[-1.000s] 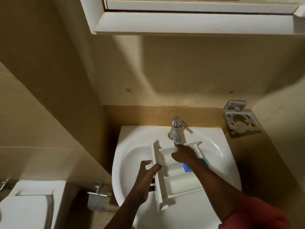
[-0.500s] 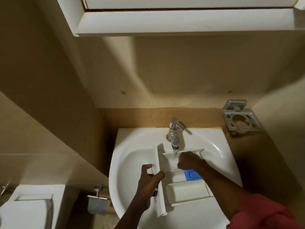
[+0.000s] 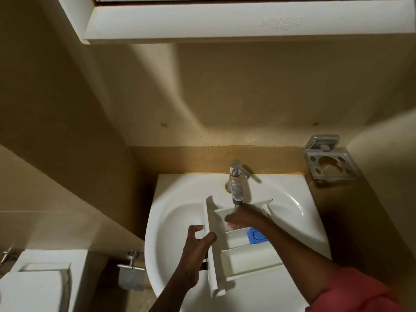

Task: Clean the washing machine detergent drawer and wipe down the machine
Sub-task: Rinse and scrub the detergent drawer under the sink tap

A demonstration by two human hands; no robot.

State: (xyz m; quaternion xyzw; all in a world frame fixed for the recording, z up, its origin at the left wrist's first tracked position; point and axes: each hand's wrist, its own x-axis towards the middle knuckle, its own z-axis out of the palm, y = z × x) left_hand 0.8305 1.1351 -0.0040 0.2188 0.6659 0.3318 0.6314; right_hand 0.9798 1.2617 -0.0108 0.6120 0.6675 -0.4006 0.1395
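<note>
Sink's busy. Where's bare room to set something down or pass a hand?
Free: sink basin left of the detergent drawer, to the left rim; back ledge left of the tap; basin's far right, past the drawer's end wall. Crowded: under the tap, right hand inside the drawer; left hand grips its front panel.

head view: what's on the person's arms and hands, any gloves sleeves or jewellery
No gloves on the left hand or right hand, and no ring or watch shows. A reddish-pink fabric sleeve covers the right upper arm; the left forearm is uncovered as far as visible.
</note>
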